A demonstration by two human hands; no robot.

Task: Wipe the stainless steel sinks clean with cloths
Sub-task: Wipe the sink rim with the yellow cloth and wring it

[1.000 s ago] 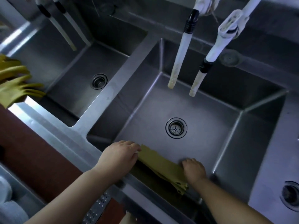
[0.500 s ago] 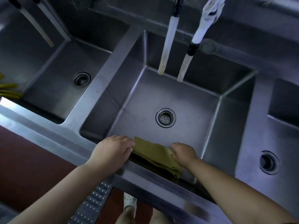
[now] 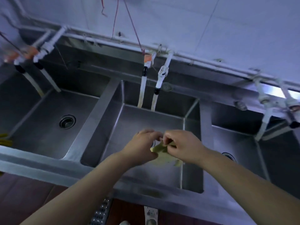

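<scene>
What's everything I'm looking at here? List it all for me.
sinks: three, stainless steel, side by side; middle one beneath the hands
cloth: one, yellow-green, held above the middle sink
hoses: two, whitish, hanging into the middle sink; more pairs at left and right
pipe: white, running along the wall above the sinks
drain: one, dark, in the left sink floor
string: red, hanging from above
gloves: yellow, at the left edge
left hand: grips the cloth
right hand: pinches the cloth
</scene>
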